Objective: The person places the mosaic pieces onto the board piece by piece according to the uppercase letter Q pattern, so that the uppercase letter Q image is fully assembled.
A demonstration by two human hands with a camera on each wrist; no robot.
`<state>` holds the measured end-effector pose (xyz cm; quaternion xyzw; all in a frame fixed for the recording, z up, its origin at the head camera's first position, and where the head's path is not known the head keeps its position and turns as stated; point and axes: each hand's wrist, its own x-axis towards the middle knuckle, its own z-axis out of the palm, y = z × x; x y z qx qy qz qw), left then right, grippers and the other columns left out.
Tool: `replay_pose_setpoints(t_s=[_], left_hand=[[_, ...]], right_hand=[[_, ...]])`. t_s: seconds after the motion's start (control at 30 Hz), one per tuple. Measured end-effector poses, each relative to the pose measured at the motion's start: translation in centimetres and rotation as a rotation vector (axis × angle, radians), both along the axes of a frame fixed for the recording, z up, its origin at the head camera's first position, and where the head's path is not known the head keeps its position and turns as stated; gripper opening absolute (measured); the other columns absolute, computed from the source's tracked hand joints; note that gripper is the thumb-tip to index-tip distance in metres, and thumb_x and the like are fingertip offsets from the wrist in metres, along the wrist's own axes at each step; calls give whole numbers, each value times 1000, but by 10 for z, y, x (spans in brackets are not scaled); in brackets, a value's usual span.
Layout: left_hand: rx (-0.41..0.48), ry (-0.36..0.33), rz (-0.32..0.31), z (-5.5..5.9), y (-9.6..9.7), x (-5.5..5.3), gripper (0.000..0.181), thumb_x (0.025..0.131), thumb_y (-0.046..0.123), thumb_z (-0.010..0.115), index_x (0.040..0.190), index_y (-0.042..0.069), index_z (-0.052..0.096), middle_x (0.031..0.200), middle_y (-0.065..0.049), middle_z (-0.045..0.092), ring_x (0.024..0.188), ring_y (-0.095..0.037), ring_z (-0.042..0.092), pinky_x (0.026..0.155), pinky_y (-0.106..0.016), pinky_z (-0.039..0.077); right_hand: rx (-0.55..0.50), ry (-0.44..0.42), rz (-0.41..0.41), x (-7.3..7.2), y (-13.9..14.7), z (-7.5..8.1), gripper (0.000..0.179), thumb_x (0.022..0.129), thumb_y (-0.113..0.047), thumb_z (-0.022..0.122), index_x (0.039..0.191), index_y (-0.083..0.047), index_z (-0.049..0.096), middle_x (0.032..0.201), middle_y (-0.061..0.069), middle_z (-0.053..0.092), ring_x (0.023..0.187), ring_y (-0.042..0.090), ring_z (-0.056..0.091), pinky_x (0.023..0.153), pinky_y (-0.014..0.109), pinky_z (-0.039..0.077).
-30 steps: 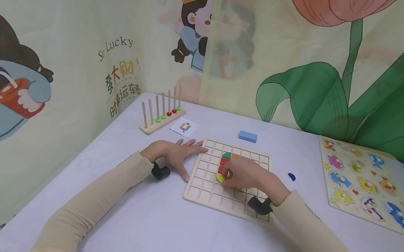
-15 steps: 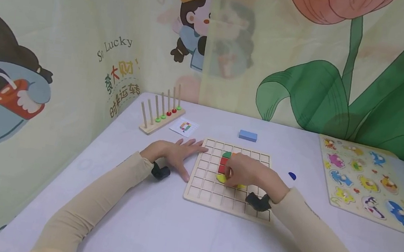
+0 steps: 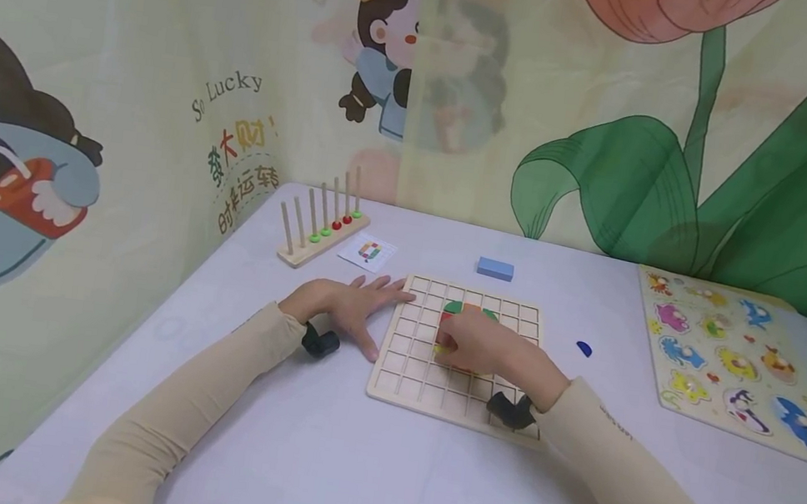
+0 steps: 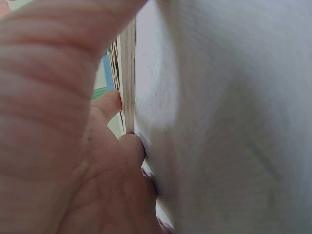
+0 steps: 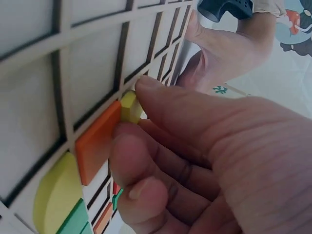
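Observation:
A wooden grid board (image 3: pixel 403 378) lies on the table with colored pieces in its cells. My left hand (image 3: pixel 351 310), fingers spread, rests against the board's left edge; the left wrist view shows fingertips touching that edge. Over the middle of the board, my right hand (image 3: pixel 479 341) pinches a small yellow piece (image 5: pixel 129 107) between thumb and finger. Beside it in the right wrist view are an orange square (image 5: pixel 97 144), a rounded yellow piece (image 5: pixel 56 195) and a green piece (image 5: pixel 75 219). Green pieces (image 3: pixel 453 307) show above the hand; it covers part of the pattern.
Behind the board lie a pattern card (image 3: pixel 367 252) and a blue block (image 3: pixel 495 268). A pegged wooden bead stand (image 3: pixel 297 256) is at back left. Right of the board lie a dark blue half-round piece (image 3: pixel 584 349) and an animal puzzle board (image 3: pixel 716 383).
My right hand has shifted slightly left across the board, uncovering a green piece at the upper right of the pattern. My left hand stays at the board's edge.

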<state>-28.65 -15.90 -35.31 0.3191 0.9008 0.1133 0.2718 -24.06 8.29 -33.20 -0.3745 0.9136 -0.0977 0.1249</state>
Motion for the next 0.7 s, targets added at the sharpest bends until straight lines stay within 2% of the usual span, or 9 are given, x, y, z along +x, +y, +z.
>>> replay_pose_setpoints(t_s=[0.13, 0.33, 0.53, 0.7], left_hand=[[-2, 5, -3, 1, 0, 0, 113, 75, 48, 80, 158, 20, 8, 164, -7, -12, 150, -30, -13, 119, -57, -6], [2, -2, 1, 1, 0, 1, 113, 75, 48, 80, 158, 20, 8, 164, -7, -13, 150, -31, -14, 119, -57, -6], [-2, -1, 1, 2, 1, 1, 113, 75, 48, 80, 158, 20, 8, 164, -7, -12, 150, -30, -14, 119, -57, -7], [-3, -1, 3, 0, 0, 0, 113, 76, 48, 80, 158, 21, 8, 164, -7, -12, 150, -30, -14, 119, -57, -7]], right_hand=[[-13, 9, -18, 2, 0, -1, 7, 88, -16, 72, 86, -10, 71, 73, -5, 65, 64, 6, 52, 64, 21, 48], [-49, -21, -65, 4, -2, -3, 9, 88, -15, 72, 80, -11, 71, 65, -5, 61, 59, 8, 49, 58, 21, 43], [-83, 6, -84, 7, -3, -5, 16, 86, -12, 73, 71, -10, 70, 58, -6, 57, 55, 8, 46, 55, 20, 40], [-128, 17, -126, 10, -2, -8, 15, 86, -13, 74, 71, -10, 73, 59, -6, 61, 55, 7, 46, 55, 19, 41]])
